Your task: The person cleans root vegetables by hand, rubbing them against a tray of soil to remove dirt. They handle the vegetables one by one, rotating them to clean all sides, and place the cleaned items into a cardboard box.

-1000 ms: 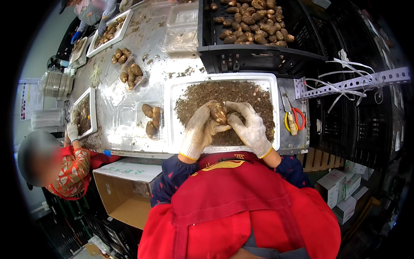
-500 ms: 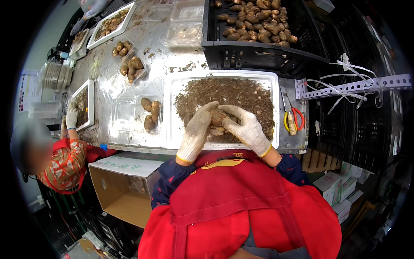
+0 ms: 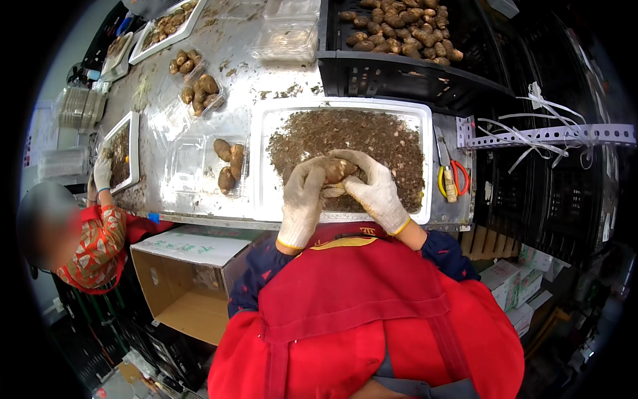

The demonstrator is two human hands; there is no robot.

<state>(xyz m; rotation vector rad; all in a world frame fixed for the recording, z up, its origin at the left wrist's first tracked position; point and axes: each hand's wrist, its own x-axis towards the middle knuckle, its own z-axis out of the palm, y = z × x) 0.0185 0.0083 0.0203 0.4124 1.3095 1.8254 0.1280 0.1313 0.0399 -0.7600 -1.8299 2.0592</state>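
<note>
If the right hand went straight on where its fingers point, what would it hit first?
The right hand would likely meet the brown tuber it holds first, then the left hand beyond it; depth is hard to judge.

My knit gloves (image 3: pixel 302 199) are cream, yellow-hemmed; my sleeves (image 3: pixel 452 255) navy, red-flecked; my apron (image 3: pixel 352 286) dark red; my taro corm (image 3: pixel 339 171) mottled brown.

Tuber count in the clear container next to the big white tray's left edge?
3: upper-left tuber, right tuber, lower tuber. No others show there.
</note>
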